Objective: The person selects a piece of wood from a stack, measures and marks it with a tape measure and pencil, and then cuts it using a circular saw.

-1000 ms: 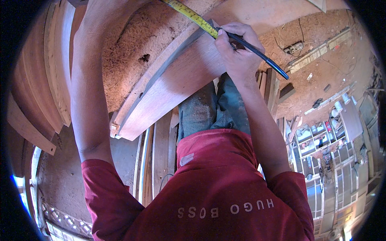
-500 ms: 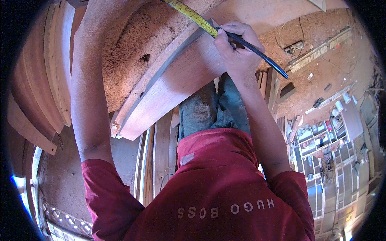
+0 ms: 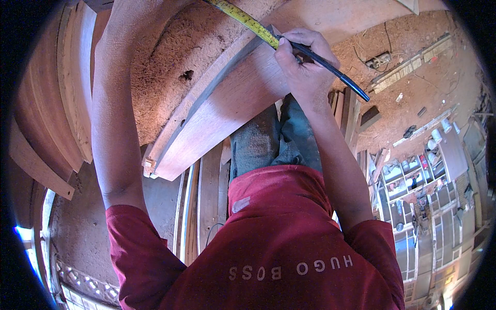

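My right hand is closed round a long dark pen, whose blunt end slants down to the right. Its thumb lies against the end of a yellow tape measure blade. The blade runs up to the left across a long wooden beam and passes out at the top edge. The pen's writing tip is hidden by the fingers and the blade. My left forearm reaches up along the left side. The left hand itself lies beyond the top edge.
Curved wooden boards stand at the left. Sawdust covers the ground beyond the beam. Loose planks lie beside my legs. A power socket with cables rests on the floor at right, near a compartmented wooden rack.
The tape blade has shifted very slightly near the top edge. Both arms, the pen and the beam look otherwise the same.
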### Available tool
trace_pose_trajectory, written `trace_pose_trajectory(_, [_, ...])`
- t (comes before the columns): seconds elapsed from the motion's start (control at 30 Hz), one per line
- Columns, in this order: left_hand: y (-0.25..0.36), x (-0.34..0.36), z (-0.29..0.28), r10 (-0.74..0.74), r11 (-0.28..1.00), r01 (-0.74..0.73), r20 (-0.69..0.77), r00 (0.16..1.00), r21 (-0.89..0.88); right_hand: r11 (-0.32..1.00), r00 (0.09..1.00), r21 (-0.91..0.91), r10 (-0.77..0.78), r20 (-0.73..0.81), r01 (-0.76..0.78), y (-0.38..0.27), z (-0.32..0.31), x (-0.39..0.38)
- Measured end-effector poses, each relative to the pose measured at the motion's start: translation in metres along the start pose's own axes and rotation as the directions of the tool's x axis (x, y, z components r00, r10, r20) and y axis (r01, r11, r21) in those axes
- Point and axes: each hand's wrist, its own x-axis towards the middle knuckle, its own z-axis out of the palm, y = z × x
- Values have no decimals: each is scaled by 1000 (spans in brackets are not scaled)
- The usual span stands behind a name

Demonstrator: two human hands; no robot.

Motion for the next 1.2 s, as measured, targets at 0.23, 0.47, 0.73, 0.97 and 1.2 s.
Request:
trace_pose_trajectory(0.23, [-4,8,4,-11,999,13,47,999,-45,992,994,85,101,-36,-98,-1,1,0])
trace_pose_trajectory(0.47, [-5,2,2,9,999,-8,14,1000,-39,1000,1000,0,10,6,-10,-1,0,0])
trace_pose_trajectory(0.73, [4,1,-1,-26,999,26,-9,1000,-25,997,998,57,59,-23,-58,1,2,-1])
trace_pose_trajectory(0.97, [9,-5,10,87,993,-92,-76,993,-68,991,984,-40,126,-126,-131,-29,-26,0])
trace_pose_trajectory(1.2, [87,-49,46,146,971,-143,1,989,-192,891,914,-346,368,169,-295,-80,-92,-44])
